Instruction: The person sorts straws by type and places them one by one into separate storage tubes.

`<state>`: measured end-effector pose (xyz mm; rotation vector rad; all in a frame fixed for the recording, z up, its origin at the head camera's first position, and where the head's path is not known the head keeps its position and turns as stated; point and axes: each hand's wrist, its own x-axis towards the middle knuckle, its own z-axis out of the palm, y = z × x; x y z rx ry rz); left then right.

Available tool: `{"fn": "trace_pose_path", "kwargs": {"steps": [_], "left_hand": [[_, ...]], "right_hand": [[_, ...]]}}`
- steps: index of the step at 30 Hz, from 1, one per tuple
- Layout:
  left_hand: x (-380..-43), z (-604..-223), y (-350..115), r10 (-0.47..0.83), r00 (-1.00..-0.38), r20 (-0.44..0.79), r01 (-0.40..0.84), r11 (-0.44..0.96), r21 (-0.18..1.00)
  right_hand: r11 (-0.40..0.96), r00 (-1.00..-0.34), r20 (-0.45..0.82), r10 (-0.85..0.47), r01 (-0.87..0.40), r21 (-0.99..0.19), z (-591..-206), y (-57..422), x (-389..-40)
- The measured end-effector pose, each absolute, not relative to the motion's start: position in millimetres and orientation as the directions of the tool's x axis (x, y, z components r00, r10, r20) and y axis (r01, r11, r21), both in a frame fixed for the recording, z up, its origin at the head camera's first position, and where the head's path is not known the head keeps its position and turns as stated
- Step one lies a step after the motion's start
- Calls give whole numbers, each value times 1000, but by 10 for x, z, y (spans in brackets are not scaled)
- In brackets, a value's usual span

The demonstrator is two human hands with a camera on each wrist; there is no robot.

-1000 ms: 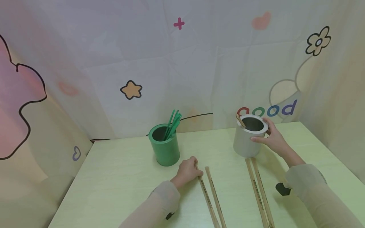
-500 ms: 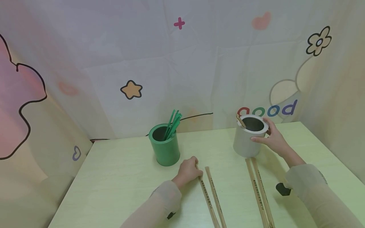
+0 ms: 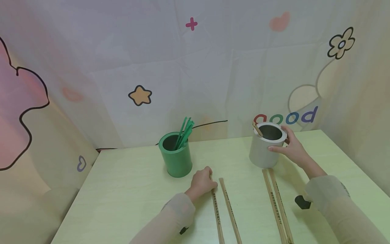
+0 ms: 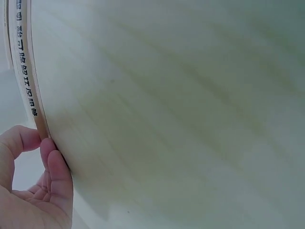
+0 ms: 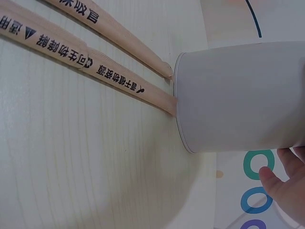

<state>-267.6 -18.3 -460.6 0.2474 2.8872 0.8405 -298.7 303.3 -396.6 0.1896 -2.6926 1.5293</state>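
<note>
My left hand pinches the upper end of a brown paper-wrapped straw. In the left wrist view, thumb and fingertips close on the printed wrapper. A second wrapped straw lies just right of it. My right hand grips a white cylindrical container near its rim, thumb in front and fingers on the far side. One thin tan stick leans inside that container. Two more wrapped straws lie with their ends at the container's base in the right wrist view.
A green cylindrical container holding several green straws stands left of the white one. The pale wooden table meets a printed cloth backdrop behind both. Dark pieces sit at both sleeve cuffs.
The lower end of the straw in my left hand has swung left, away from the straw beside it. My right hand and the white container have stayed in place.
</note>
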Motion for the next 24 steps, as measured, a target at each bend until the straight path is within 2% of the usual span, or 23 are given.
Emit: {"fn": "trace_pose_path", "kwargs": {"steps": [11,17,24], "left_hand": [[-2659,-4644,-263,226,-969,-102,108,756,646],[-2671,-4656,-303,249,-962,-114,115,745,657],[-2704,-4655,-298,229,-960,-162,61,734,677]], "right_hand": [[503,-990,106,-90,-137,-853,-3976,3041,-2990],[509,-990,109,-91,-141,-849,-3971,3039,-2988],[506,-990,112,-91,-143,-851,-3977,3044,-2993]]}}
